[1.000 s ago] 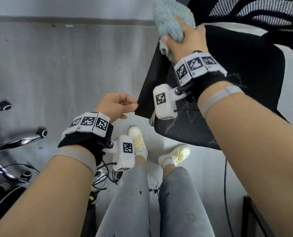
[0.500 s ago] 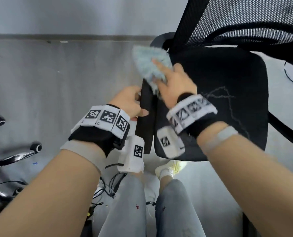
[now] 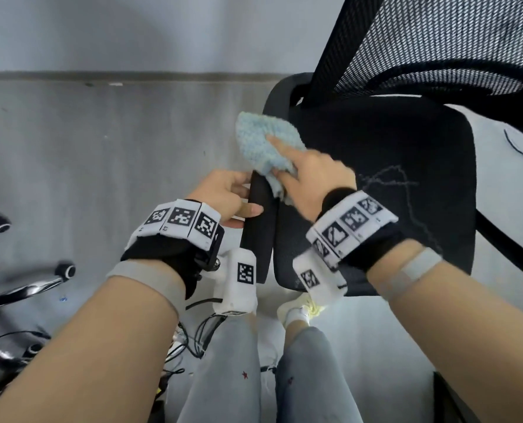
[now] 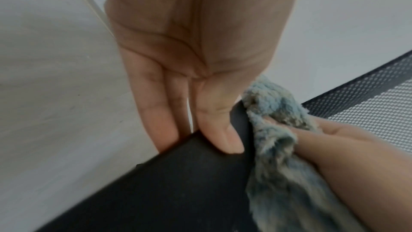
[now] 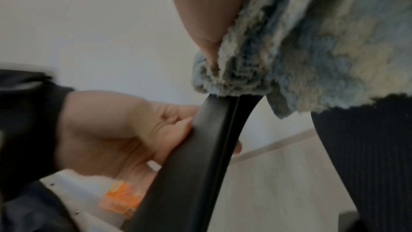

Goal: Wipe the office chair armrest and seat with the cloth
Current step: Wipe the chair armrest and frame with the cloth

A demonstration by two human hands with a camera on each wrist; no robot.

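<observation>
change: left hand now holds the armrest tight.
cloth: the cloth sits under right hand fingers, bunched on the armrest top.

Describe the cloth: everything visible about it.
The cloth is a fluffy, light blue pile fabric, with grey, soiled-looking patches in the wrist views. It is bunched, not spread flat. The right hand holds it, fingers on top, pressing it onto the far end of the black armrest, beside the seat. The left hand grips the armrest just short of it.
</observation>
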